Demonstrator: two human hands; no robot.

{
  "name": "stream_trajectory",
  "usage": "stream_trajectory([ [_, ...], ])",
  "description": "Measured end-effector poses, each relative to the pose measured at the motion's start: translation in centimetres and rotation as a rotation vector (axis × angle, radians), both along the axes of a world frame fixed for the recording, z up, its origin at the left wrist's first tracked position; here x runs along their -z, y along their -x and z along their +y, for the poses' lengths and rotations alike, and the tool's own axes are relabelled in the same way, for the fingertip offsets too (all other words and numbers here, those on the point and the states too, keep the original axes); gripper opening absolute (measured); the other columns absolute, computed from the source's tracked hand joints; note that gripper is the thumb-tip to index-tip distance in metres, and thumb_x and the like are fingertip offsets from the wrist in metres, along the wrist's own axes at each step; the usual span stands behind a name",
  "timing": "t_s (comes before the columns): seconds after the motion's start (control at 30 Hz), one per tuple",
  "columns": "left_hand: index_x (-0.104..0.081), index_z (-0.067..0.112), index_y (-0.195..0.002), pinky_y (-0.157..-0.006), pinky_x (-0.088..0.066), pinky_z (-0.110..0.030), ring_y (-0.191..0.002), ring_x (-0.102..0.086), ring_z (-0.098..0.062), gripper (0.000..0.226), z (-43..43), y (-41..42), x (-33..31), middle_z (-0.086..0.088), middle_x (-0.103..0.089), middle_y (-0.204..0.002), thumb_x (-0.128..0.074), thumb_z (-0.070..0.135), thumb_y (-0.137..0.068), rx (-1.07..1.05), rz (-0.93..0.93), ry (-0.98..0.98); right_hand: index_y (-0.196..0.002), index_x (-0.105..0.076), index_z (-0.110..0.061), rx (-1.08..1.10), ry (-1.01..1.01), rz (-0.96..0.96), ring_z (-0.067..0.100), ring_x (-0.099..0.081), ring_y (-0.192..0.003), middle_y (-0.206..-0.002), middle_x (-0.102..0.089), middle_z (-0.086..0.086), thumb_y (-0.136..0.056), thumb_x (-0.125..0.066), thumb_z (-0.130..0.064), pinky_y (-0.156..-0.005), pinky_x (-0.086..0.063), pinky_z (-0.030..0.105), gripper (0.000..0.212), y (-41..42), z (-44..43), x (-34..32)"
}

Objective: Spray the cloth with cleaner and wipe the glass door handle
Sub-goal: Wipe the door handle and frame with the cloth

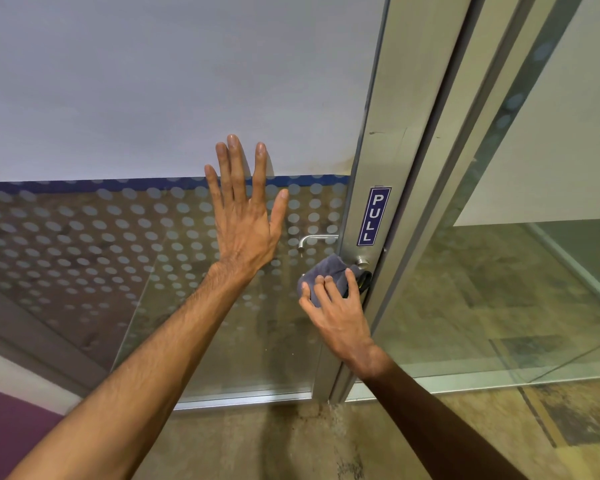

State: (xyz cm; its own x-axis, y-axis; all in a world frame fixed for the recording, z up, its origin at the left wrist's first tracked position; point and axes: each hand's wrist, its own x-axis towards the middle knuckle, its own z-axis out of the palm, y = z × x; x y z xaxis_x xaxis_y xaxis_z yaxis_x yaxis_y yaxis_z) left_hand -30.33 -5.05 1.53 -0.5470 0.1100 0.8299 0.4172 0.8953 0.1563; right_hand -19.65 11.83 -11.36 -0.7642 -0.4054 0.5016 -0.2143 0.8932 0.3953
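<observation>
We are at the wiping part now. Our right hand [340, 306] holds the grey cloth [326, 273] bunched over the door handle [362, 262], just below the PULL sticker [374, 216]. No spray bottle shows, so we think the spraying is done. The handle is mostly hidden, so we cannot tell which way it points. Our left hand [245, 216] lies flat and wide open on the glass door [118, 237], left of the sticker.
</observation>
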Motion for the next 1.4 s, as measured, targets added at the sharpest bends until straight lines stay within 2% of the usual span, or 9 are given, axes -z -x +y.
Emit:
stream_trajectory([
  [0.23,-0.023,0.003,-0.162,-0.128,-0.001,-0.060,-0.156,-0.013,-0.049,0.068,-0.1,0.1,0.0,-0.036,-0.018,-0.167,-0.041,0.044,-0.110,0.008,-0.003,-0.007,-0.129,-0.058,-0.008,-0.105,-0.078,-0.103,0.043,-0.062,-0.123,-0.126,-0.066,0.028,-0.078,-0.080,-0.004,-0.097,-0.047,0.072,0.056,-0.5,4.0,1.3],
  [0.43,-0.022,0.003,-0.162,-0.128,-0.001,-0.060,-0.156,-0.012,-0.050,0.069,-0.2,0.0,0.0,-0.036,-0.017,-0.167,-0.039,0.045,-0.110,0.017,-0.004,-0.002,-0.125,-0.060,-0.007,-0.103,-0.095,-0.100,0.044,-0.064,-0.119,-0.125,-0.067,0.028,-0.085,-0.056,-0.004,-0.097,-0.047,0.069,0.040,-1.0,6.2,1.2],
  [0.6,-0.022,0.003,-0.162,-0.128,0.001,-0.060,-0.156,-0.012,-0.052,0.068,-0.1,-0.1,-0.1,-0.037,-0.016,-0.167,-0.041,0.044,-0.111,0.023,-0.005,0.000,-0.122,-0.066,-0.007,-0.067,-0.110,-0.155,0.042,-0.065,-0.118,-0.123,-0.067,0.027,-0.073,-0.082,-0.008,-0.093,-0.052,0.066,0.051,-1.6,7.1,0.0],
  [0.87,-0.022,0.005,-0.162,-0.127,0.001,-0.060,-0.156,-0.012,-0.052,0.068,0.0,-0.2,-0.2,-0.037,-0.015,-0.167,-0.040,0.045,-0.111,0.017,-0.008,0.012,-0.117,-0.071,-0.007,-0.007,0.086,-0.221,0.039,-0.067,-0.112,-0.119,-0.069,0.021,-0.062,-0.088,-0.001,-0.086,-0.057,0.057,0.058,-2.6,7.4,-2.0],
  [0.93,-0.021,0.006,-0.163,-0.127,0.002,-0.060,-0.156,-0.011,-0.052,0.067,-0.1,-0.2,-0.1,-0.037,-0.014,-0.167,-0.039,0.045,-0.111,0.024,-0.008,0.009,-0.119,-0.070,-0.008,0.030,0.302,-0.220,0.037,-0.067,-0.109,-0.118,-0.069,0.017,-0.064,-0.088,-0.003,-0.085,-0.057,0.051,0.058,-3.0,7.5,-2.5],
  [1.07,-0.019,0.008,-0.163,-0.127,0.002,-0.059,-0.156,-0.010,-0.051,0.067,-0.1,-0.1,-0.1,-0.036,-0.014,-0.167,-0.038,0.045,-0.111,0.024,-0.006,0.007,-0.127,-0.067,-0.013,0.133,1.261,-0.208,0.014,-0.065,-0.103,-0.116,-0.068,-0.002,-0.086,-0.080,-0.015,-0.093,-0.052,0.032,0.043,-5.3,8.5,-2.9],
  [1.2,-0.018,0.010,-0.163,-0.127,0.004,-0.059,-0.156,-0.010,-0.052,0.065,0.1,-0.1,-0.1,-0.037,-0.014,-0.167,-0.034,0.046,-0.112,0.023,0.001,0.006,-0.119,-0.067,-0.006,0.239,2.226,-0.207,0.038,-0.072,-0.102,-0.116,-0.074,0.019,-0.089,-0.077,-0.010,-0.094,-0.056,0.057,0.032,-6.6,9.1,-3.2],
  [1.27,-0.018,0.009,-0.163,-0.127,0.006,-0.057,-0.156,-0.010,-0.052,0.066,0.1,-0.1,-0.2,-0.038,-0.013,-0.167,-0.033,0.047,-0.112,0.022,-0.003,0.006,-0.121,-0.064,0.000,0.252,2.375,-0.242,0.037,-0.069,-0.098,-0.116,-0.071,0.025,-0.092,-0.072,-0.007,-0.093,-0.053,0.060,0.031,-6.3,9.0,-3.5],
  [1.4,-0.020,0.007,-0.163,-0.126,0.010,-0.054,-0.156,-0.009,-0.053,0.068,0.2,-0.2,-0.3,-0.039,-0.013,-0.166,-0.034,0.048,-0.111,0.016,-0.013,0.010,-0.110,-0.065,0.000,0.275,2.298,-0.337,0.032,-0.064,-0.094,-0.105,-0.068,0.023,-0.095,-0.070,-0.008,-0.087,-0.052,0.049,0.017,-3.0,7.5,-4.3],
])
